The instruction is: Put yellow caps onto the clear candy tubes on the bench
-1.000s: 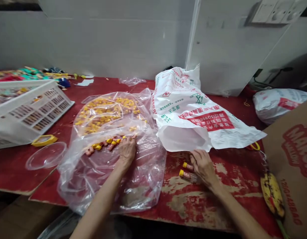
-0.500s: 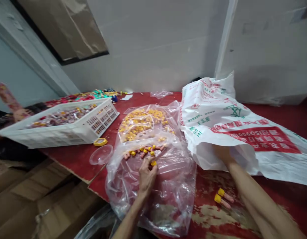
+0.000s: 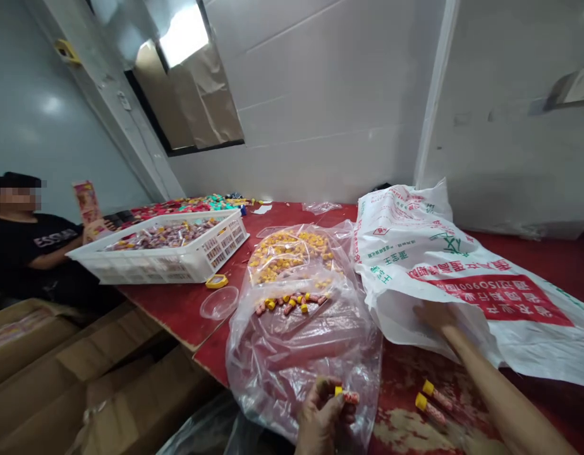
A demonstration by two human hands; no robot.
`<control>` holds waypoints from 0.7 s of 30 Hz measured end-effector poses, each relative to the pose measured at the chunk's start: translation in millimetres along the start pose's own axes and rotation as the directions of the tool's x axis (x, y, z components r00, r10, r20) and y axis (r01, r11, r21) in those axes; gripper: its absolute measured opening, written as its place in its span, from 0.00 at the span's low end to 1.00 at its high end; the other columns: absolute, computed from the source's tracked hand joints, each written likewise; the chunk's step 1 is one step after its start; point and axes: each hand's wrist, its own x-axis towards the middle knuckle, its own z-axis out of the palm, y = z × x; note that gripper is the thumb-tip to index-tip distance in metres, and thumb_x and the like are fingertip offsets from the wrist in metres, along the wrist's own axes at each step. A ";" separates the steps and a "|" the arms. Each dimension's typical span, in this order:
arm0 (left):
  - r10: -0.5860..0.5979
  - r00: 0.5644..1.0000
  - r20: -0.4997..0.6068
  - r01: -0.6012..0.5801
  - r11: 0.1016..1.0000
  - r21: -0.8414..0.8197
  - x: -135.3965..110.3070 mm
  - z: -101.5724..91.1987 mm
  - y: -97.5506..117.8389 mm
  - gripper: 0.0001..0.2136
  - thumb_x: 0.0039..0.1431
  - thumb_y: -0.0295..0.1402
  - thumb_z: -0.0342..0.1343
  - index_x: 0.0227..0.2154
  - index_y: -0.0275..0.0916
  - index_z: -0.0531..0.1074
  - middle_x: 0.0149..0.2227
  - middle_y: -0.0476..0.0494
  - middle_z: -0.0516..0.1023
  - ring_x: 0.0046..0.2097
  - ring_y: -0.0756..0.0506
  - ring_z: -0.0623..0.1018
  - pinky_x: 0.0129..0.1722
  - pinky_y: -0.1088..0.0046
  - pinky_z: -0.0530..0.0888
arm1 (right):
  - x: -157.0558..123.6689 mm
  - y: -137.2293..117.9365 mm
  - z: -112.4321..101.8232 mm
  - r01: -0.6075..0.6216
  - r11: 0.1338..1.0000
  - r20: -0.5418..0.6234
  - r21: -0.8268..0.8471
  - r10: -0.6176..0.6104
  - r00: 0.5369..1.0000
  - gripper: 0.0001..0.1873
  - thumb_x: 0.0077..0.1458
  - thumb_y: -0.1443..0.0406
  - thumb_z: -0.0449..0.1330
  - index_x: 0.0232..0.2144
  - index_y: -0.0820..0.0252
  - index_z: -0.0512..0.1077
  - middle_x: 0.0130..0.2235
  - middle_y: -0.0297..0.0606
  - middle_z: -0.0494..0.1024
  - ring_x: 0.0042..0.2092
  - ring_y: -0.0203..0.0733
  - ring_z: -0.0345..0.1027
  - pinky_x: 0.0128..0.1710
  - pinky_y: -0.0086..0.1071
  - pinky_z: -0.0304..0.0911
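Observation:
Between the fingers of my left hand [image 3: 323, 411] is a small clear tube with a yellow cap and pink-and-white filling [image 3: 349, 397]. Beneath that hand lies a clear plastic bag [image 3: 273, 373], its far part full of yellow-capped tubes [image 3: 292, 249], with several loose ones near its mouth. My right hand [image 3: 437, 316] reaches into the mouth of a white woven sack [image 3: 401, 309] with red and green print; its fingers are hidden inside. Two more capped tubes [image 3: 431, 404] lie on the red table by my right forearm.
A white plastic crate [image 3: 145, 265] of wrapped pieces stands at the left. Near it lie a yellow ring-shaped item [image 3: 217, 281] and a clear round lid [image 3: 219, 303]. A co-worker [image 3: 40, 246] sits beyond the crate. Cardboard boxes [image 3: 121, 404] stand below the table's left edge.
My left hand has come from the loose tubes towards me and right, now holding a tube. My right hand stays inside the sack. The head view has tilted up, showing more of the co-worker.

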 end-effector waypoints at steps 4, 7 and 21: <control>-0.048 0.998 0.029 0.050 0.996 -0.068 -17.5 8.2 0.6 0.18 0.37 0.33 0.70 0.32 0.36 0.70 0.27 0.42 0.78 0.28 0.47 0.75 0.27 0.75 0.68 | -43.1 -8.9 -38.6 -0.204 0.975 0.113 0.087 0.194 0.975 0.19 0.47 0.54 0.52 0.30 0.61 0.74 0.31 0.48 0.76 0.30 0.53 0.69 0.30 0.45 0.62; -0.094 0.995 0.020 0.096 0.985 -0.145 -24.0 18.1 -3.3 0.19 0.36 0.33 0.70 0.33 0.37 0.71 0.27 0.45 0.77 0.29 0.49 0.75 0.27 0.77 0.67 | -96.6 -31.2 -75.2 -0.374 0.736 0.253 0.564 0.277 0.927 0.22 0.48 0.53 0.56 0.43 0.58 0.69 0.34 0.41 0.75 0.30 0.44 0.69 0.31 0.39 0.65; -0.213 0.972 0.101 0.216 0.976 -0.016 -54.0 41.7 -50.1 0.16 0.35 0.29 0.70 0.30 0.37 0.74 0.31 0.49 0.75 0.31 0.50 0.76 0.32 0.75 0.72 | -226.3 -85.5 -105.3 -0.451 0.187 0.367 0.873 0.359 0.858 0.25 0.46 0.61 0.64 0.42 0.52 0.54 0.47 0.41 0.71 0.41 0.42 0.71 0.37 0.37 0.70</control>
